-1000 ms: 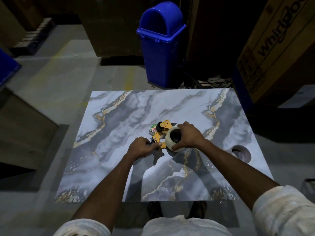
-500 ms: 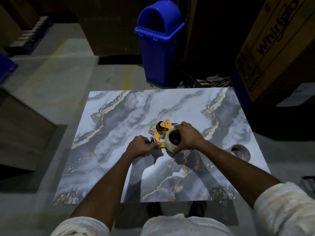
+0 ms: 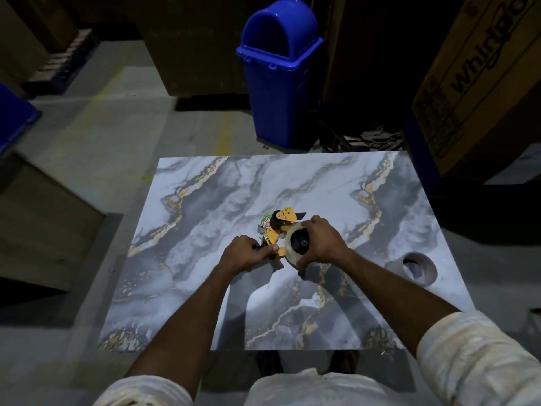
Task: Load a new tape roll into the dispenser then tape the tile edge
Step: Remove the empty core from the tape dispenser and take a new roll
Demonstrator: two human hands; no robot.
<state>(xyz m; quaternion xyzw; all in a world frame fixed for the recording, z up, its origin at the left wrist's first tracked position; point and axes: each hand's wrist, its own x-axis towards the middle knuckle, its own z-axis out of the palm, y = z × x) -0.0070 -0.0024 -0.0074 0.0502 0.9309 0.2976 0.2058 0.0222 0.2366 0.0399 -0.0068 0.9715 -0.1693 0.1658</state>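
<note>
Half done at best: right hand (image 3: 323, 244) fingers curl round the tape roll (image 3: 289, 245) on the dispenser (image 3: 285, 215), mid tile (image 3: 205, 224); left hand (image 3: 246, 254) grips its handle; threading and edge taping remain.

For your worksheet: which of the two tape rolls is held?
The pale roll at the yellow dispenser, gripped by the right hand; the grey roll lies free.

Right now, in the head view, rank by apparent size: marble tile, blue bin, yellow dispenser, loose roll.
1. marble tile
2. blue bin, farther off
3. yellow dispenser and loose roll: alike, dispenser partly hidden, so unranked.
</note>
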